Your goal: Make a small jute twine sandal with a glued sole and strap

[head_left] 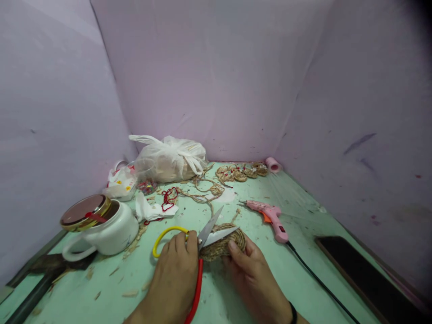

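My left hand (175, 270) is closed around a pair of scissors (212, 235) near its pivot. One scissor handle is yellow and the other red, and the blades are spread apart, pointing up and right. Between my right thumb and fingers is a flat coil of brown jute rope (222, 246). My right hand (251, 265) grips the coil's right side, with a black band on the wrist. The lower blade lies across the top of the coil. Whether my left fingertips also touch the coil is hidden. A rope strand runs from the coil towards the back.
A pink glue gun (270, 216) with a black cord lies right, beside a dark phone (364, 274). Left stand a white mug (118, 229) with a lid and a tied plastic bag (168, 157). Behind are red string (168, 198), several rope ornaments (239, 173) and a pink roll (273, 165).
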A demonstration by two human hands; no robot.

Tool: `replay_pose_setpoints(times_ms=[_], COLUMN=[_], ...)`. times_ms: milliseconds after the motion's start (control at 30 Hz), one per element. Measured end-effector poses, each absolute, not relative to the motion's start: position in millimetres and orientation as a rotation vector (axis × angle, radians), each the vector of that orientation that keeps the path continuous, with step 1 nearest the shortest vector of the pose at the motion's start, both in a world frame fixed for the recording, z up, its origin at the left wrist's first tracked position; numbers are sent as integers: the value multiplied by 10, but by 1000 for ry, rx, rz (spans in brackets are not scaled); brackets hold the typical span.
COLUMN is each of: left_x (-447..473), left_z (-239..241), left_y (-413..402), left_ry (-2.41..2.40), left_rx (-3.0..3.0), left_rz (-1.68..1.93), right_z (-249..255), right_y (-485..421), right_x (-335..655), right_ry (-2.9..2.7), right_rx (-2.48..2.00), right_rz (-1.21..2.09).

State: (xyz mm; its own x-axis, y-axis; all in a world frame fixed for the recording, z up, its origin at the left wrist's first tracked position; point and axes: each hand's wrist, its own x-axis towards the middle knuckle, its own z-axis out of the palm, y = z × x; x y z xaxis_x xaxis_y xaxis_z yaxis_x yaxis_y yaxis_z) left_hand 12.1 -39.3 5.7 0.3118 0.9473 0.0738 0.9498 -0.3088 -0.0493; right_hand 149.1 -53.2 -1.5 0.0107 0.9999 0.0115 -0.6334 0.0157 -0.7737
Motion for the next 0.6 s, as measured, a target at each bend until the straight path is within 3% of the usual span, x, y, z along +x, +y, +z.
replay_pose_setpoints(times_ms=[600], left_x=[154], left_z=[102], left_y=[-442], left_ry=[-1774], left_rx=[-2493], left_rz=[91], right_z=[-99], right_y=[-557], right_x=[1448], right_ry=[-604], right_rx=[-645], right_rz=[1453])
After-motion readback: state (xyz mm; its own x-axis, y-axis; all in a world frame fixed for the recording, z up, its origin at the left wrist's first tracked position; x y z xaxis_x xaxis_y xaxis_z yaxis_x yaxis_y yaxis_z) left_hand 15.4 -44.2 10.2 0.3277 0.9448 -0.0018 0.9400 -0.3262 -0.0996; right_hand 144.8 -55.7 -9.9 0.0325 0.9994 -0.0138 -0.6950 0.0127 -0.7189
